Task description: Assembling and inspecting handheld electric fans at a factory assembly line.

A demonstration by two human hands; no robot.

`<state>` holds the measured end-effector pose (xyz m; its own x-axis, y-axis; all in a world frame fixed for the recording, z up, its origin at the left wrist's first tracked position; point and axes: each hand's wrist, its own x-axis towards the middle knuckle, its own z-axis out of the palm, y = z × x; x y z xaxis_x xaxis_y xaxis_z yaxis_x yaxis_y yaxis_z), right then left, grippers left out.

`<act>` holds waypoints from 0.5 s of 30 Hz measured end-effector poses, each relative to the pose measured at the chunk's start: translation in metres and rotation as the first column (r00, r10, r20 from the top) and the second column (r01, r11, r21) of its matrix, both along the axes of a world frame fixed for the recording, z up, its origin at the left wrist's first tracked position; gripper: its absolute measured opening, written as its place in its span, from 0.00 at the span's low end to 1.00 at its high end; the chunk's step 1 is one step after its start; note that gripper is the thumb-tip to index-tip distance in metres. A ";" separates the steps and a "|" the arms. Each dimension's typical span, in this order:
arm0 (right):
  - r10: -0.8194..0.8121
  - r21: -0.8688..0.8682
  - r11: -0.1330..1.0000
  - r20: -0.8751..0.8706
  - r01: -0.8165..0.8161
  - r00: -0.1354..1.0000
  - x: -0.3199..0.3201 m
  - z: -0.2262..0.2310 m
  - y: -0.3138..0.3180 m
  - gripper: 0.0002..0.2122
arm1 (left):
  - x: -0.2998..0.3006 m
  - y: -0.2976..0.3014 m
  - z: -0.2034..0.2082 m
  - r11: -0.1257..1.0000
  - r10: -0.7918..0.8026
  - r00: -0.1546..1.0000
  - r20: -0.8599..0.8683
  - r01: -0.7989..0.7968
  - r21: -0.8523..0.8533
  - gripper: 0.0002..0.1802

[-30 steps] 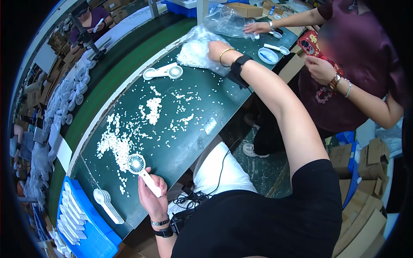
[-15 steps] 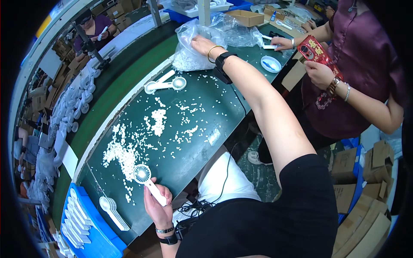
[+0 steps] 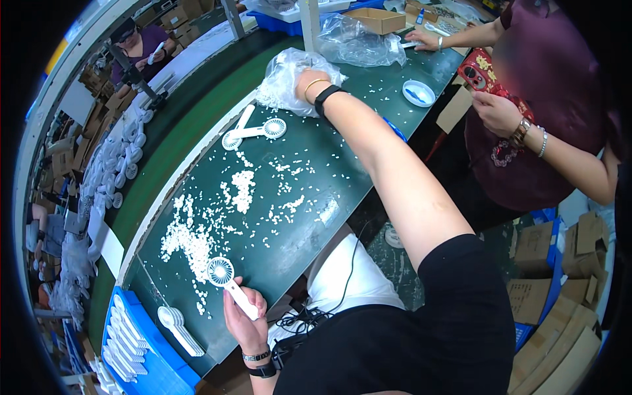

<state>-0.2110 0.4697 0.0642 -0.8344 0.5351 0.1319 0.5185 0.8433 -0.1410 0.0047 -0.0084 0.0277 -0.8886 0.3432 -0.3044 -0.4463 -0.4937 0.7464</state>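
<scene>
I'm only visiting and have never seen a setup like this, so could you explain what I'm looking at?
There is no machine working here: a person in black works bare-handed. The view comes from a wide fisheye camera worn on that person's head, looking down, so straight edges look bent.

The left hand holds a white handheld fan by its handle. The right hand is at a clear plastic bag; its fingers are hard to make out, so I can't tell its grip.

On the green table lie scattered small white pieces, more white fans and a stack of white parts. A blue tray holds similar parts.
</scene>
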 end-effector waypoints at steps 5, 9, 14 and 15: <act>0.037 -0.012 0.999 -0.037 -0.038 0.999 0.001 -0.007 0.006 0.21 | 0.001 0.002 0.000 1.000 -0.018 1.000 -0.022 0.017 -0.010 0.23; 0.144 -0.048 0.987 -0.193 -0.156 0.971 0.011 -0.016 0.040 0.16 | -0.001 0.004 -0.003 0.999 -0.038 0.999 -0.022 0.039 0.028 0.23; 0.187 0.090 0.980 -0.716 -0.176 0.673 0.046 -0.005 0.010 0.08 | -0.001 -0.008 -0.009 0.995 -0.025 1.000 0.007 0.024 0.101 0.23; 0.232 0.130 0.970 -0.740 -0.205 0.631 0.065 -0.002 0.010 0.07 | -0.004 -0.005 -0.008 0.993 -0.054 0.998 -0.018 0.056 0.108 0.23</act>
